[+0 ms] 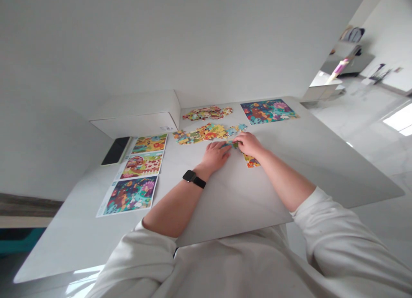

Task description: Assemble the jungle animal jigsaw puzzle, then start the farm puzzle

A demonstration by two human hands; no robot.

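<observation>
On the white table, jigsaw pieces near picture sheets

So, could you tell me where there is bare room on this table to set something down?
Bare white tabletop lies right of the right hand and forearm, below the picture sheet, and between the row of printed sheets and the left hand. It is crowded around the hands, among the loose puzzle pieces.

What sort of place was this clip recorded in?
Probably a room in a modern home: a white table holds jigsaw pieces and picture sheets, with a glossy tiled floor and a low white cabinet beyond.
</observation>
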